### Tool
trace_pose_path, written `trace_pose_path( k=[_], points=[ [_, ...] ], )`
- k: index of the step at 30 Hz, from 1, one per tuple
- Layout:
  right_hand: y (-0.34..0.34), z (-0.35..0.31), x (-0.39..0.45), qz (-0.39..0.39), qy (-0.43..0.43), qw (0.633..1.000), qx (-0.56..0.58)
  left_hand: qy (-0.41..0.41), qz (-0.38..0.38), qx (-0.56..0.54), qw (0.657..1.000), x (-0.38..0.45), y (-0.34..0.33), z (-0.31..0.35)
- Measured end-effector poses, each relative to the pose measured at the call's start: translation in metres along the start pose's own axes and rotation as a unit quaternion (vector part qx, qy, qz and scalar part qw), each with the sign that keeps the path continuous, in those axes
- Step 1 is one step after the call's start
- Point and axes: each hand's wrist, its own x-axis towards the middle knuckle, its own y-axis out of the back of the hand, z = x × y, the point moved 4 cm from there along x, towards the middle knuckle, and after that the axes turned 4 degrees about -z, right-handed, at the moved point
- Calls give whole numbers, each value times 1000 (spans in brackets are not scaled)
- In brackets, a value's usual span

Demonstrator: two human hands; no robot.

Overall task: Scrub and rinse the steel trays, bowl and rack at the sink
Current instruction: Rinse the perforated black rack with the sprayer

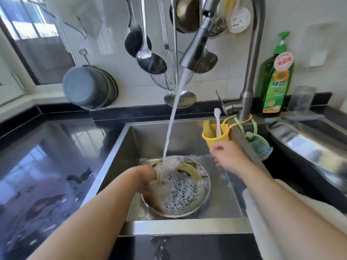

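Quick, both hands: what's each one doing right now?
Left hand: grips the steel bowl at its rim.
Right hand: fingers curled, nothing visibly held.

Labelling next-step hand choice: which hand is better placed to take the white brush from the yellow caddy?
Right, probably. The right hand hovers just below the yellow caddy that holds the white brush. The left hand is down at the foamy steel bowl, under the water stream, farther from the caddy.
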Motion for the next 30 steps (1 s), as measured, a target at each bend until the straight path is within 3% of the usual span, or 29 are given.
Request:
trace_pose_path(
  k=[2, 6, 11, 14, 16, 19, 23, 30],
  points=[
    [7, -2, 2, 22, 6, 1000, 16, 27, -28, 0, 999, 10, -10, 0],
    [2, -6, 0, -14, -1, 1000, 9, 81, -65, -36, 994, 24, -24, -4],
    [1, -11, -4, -33, -7, 999, 19, 70, -100, -119, 985, 30, -32, -5],
    [1, -11, -6, -37, -13, 999, 22, 71, -103, -41, 991, 35, -36, -10],
    [1, -9, -6, -44, -17, 999, 26, 38, -38, 62, 997, 42, -42, -10],
    [0, -8, -5, -56, -14, 998, 32, -41, 56, 260, 963, 49, -48, -4],
    [-2, -6, -3, -72, -11, 997, 27, -75, 10, 423, 903, 54, -45, 0],
    [-7, -7, 3, -95, -3, 995, 20, -135, -14, 474, 870, 74, -47, 4]
  ],
)
